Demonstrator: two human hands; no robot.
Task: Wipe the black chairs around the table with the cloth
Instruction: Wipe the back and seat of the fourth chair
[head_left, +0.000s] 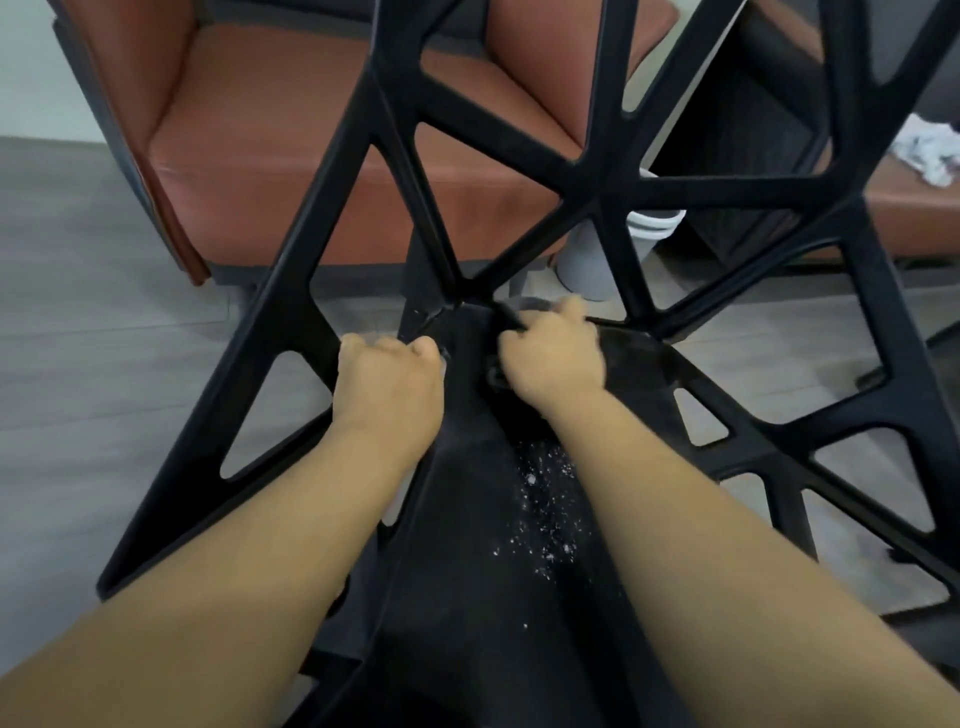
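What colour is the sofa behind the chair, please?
The sofa is rust-brown, shown best in the head view.

No text, label, brand, number or sign can be read anywhere in this view. The black chair (283, 322) shows only plain moulded struts. The white specks (545, 512) scattered on its central panel are loose flecks, too small and blurred to form any characters.

An orange armchair (249, 171) and a grey bin (587, 265) stand on grey floor (78, 338).
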